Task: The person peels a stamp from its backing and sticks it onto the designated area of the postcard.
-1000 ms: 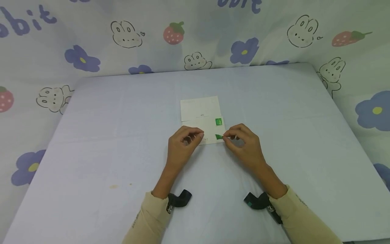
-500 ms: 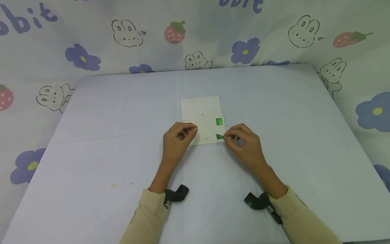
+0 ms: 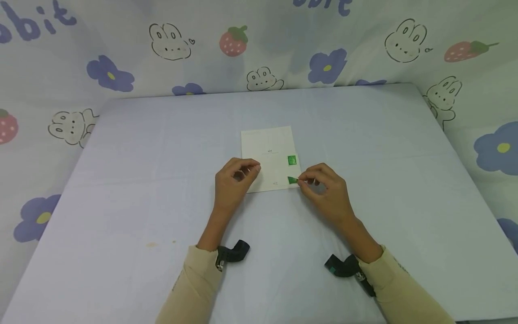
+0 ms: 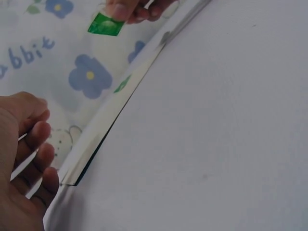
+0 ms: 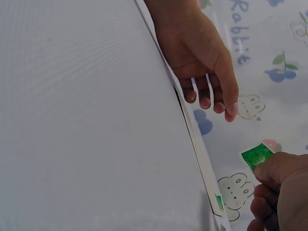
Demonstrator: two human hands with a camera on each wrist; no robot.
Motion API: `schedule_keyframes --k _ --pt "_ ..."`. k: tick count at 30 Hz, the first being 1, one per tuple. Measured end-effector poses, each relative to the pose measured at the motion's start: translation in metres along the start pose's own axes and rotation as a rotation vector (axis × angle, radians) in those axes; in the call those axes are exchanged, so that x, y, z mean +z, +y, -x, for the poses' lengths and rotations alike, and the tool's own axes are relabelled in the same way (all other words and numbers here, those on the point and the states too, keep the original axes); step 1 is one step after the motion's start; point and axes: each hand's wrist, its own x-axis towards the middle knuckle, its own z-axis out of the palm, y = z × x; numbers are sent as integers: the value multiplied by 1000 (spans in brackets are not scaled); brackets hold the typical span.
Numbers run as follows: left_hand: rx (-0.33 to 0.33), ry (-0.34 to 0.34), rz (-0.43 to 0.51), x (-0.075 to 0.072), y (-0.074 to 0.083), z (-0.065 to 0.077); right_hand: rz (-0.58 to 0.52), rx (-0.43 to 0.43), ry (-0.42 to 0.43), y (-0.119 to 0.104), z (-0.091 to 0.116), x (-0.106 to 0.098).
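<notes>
My right hand (image 3: 323, 191) pinches a small green postage stamp (image 5: 257, 155) between thumb and fingertips, raised over the card's right edge. In the left wrist view the stamp (image 4: 106, 24) hangs by one edge from the right fingertips. Beneath lie two white postcards (image 3: 271, 173), the nearer edge to edge with or slightly over the farther; I cannot tell which. Another green stamp (image 3: 292, 160) lies on the nearer card's far right corner. My left hand (image 3: 233, 182) hovers over that card's left side, its fingers loosely bent with nothing between them.
A white cloth covers the table (image 3: 141, 189). Rabbit-and-flower patterned fabric (image 3: 279, 36) hangs behind it and at its sides. Black wrist cameras (image 3: 234, 252) sit at both sleeve cuffs. A faint yellowish stain (image 3: 151, 245) marks the cloth at the left front.
My left hand has drawn back to the left and slightly away from me, uncovering more of the nearer postcard. The right hand keeps its pinch on the stamp and has hardly moved.
</notes>
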Motion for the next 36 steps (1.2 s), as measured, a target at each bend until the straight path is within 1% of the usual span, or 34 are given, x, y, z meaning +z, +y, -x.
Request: schedule_keyframes --k 9,13,16,21,28,36 --pt "1 8 -13 -1 -6 -4 -9 10 8 1 0 0" --pt "1 14 -25 -2 -7 -6 -11 25 -2 1 0 0" --pt "-9 13 -32 -3 -8 -8 -5 35 -10 2 0 0" --pt "-25 14 -53 -5 -12 -13 -6 22 -5 1 0 0" --pt "-47 14 -39 -7 -13 -18 0 31 -1 -37 -8 -5" --pt "-40 13 -49 -9 -17 -23 -12 29 3 -37 -8 -5"
